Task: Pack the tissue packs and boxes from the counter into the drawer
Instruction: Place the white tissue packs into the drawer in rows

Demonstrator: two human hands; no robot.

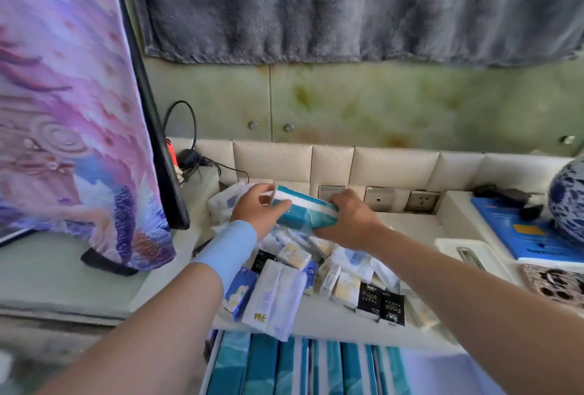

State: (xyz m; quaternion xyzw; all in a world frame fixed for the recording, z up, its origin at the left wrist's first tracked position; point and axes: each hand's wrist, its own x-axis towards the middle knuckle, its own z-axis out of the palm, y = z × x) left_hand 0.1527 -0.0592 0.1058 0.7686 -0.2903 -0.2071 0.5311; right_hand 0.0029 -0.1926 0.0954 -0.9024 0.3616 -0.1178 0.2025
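We record both hands on one teal-and-white rectangular cardboard tissue box, held between them and tilted, its right end lower. The left hand grips the box's left end, thumb on the near face and fingers curled over the top. The right hand clasps the right end, fingers wrapped round it. No writing on the box can be read. A pale blue fabric cuff covers the left wrist.

Directly beneath the hands and toward us lies a loose heap of small tissue packs on the white counter:
- two black glossy pocket packs, side by side below the right forearm, both lettered "Face";
- a cream pocket pack just under the hands, also lettered "Face" — faintly;
- a blue pack with a white flower print beside the left forearm;
- a long white soft pack with yellow characters we cannot read, touching the blue one.

Nearer to us than the heap — below both forearms — the open white drawer holds a row of matching teal-and-white boxes standing on edge, pressed together.

Beyond the right hand, grey wall sockets sit in the cream padded panel.
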